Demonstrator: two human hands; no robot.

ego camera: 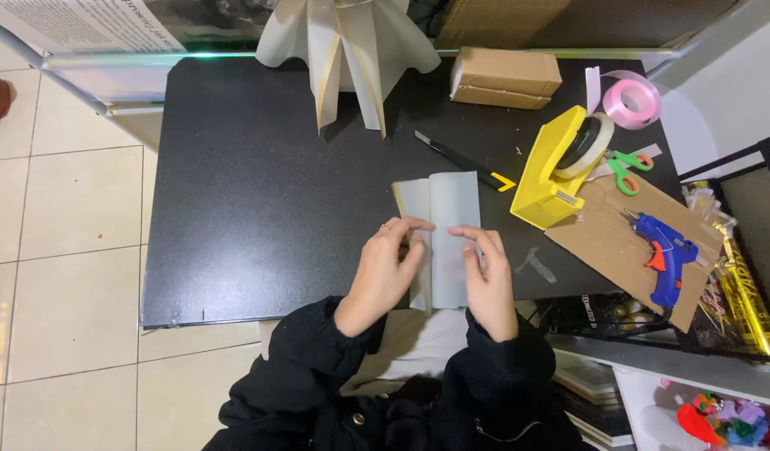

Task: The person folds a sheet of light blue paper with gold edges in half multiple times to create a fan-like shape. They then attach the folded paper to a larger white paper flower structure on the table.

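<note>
A pale grey-white sheet of paper (446, 225), folded lengthwise into narrow panels, lies on a black tabletop (260, 184) near its front edge, at about 6 o'clock from the table's middle. Its near end overhangs the edge slightly, toward the person's lap.

The risks, as a judgement: the paper looks thin and springy, so a fold could open if the fingers lift, or a crease could run crooked if one hand slides while the other presses. The overhanging end could also sag and pull the sheet off line.

The left hand (383, 271) rests on the sheet's left panel, at 9 o'clock from the paper's centre. Its fingers are loosely curled, thumb and forefinger close together and pinching the edge of a fold. The right hand (488, 280) is at 3 o'clock, fingers bent and narrow, fingertips pressing the right panel; it appears to pinch that edge too, though the thumb is hidden. Both sleeves are black.

Outward from the paper: a black craft knife (456, 157) with a yellow tip lies at 1 o'clock, just beside the sheet's far corner. A yellow tape dispenser (552, 179) stands at 2 o'clock. Beyond it are green-handled scissors (628, 169) and a pink ribbon roll (631, 102). A blue glue gun (664, 255) lies on a cardboard sheet (602, 238) at 3 o'clock. A folded white paper fan shape (347, 50) stands at 11 o'clock, and a small cardboard box (503, 78) at 12 o'clock.
</note>
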